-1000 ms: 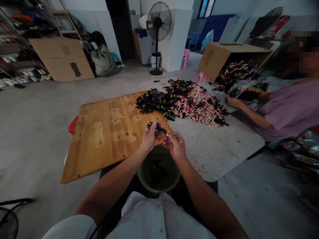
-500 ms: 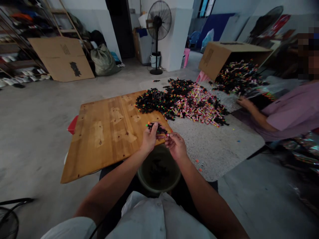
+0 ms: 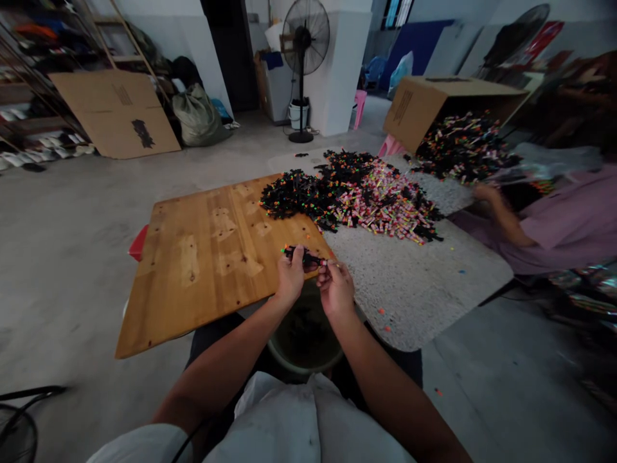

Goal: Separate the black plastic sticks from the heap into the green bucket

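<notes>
My left hand (image 3: 290, 278) is closed around a small bunch of black plastic pieces (image 3: 309, 258) with green and orange tips, its thumb resting on top. With fingertips pinched together, my right hand (image 3: 336, 289) grips the pinkish end of a piece at the right side of the bunch. Both hands are over the near right corner of a wooden board (image 3: 207, 263). Below them, between my legs, stands a greenish bucket (image 3: 304, 370) with dark pieces inside. Beyond the hands lies a heap of similar black pieces (image 3: 294, 193), with many pink-and-white ones (image 3: 385, 206) on its right.
A speckled grey tabletop (image 3: 405, 289) adjoins the board, with small orange bits on it. A cardboard box (image 3: 419, 106) on its side spills more pieces (image 3: 467, 145). Another person in a pinkish top (image 3: 569, 218) sits at the right. A standing fan (image 3: 303, 71) is farther back.
My hands have shifted slightly, the right one turning more upright. The co-worker's hand has moved a little right. An orange bit now shows on the floor at the right.
</notes>
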Demonstrator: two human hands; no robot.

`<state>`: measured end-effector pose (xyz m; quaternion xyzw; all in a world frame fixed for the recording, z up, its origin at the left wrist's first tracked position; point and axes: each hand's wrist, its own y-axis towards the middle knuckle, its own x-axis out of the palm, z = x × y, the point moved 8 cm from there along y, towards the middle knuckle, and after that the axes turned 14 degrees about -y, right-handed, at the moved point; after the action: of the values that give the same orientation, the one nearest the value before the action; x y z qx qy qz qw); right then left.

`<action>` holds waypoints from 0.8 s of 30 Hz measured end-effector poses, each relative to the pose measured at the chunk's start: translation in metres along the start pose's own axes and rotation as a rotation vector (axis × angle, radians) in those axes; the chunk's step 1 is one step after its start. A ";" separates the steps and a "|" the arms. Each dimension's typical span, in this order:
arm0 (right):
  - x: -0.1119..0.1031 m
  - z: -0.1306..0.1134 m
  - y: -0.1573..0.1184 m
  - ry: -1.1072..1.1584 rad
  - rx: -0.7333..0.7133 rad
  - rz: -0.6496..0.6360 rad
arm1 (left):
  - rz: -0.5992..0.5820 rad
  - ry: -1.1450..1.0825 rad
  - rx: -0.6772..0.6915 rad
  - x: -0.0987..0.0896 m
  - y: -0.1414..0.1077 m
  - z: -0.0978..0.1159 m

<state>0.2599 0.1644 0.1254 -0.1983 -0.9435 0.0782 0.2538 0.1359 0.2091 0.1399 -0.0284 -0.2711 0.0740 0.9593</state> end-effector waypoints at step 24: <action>-0.057 -0.056 0.264 -1.828 -0.300 0.094 | -0.977 1.286 0.208 0.056 0.082 -0.047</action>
<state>0.4219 0.3838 0.0823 -0.1285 -0.7682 0.0916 -0.6204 0.1973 0.2982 0.1205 0.1453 0.3594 -0.3589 0.8491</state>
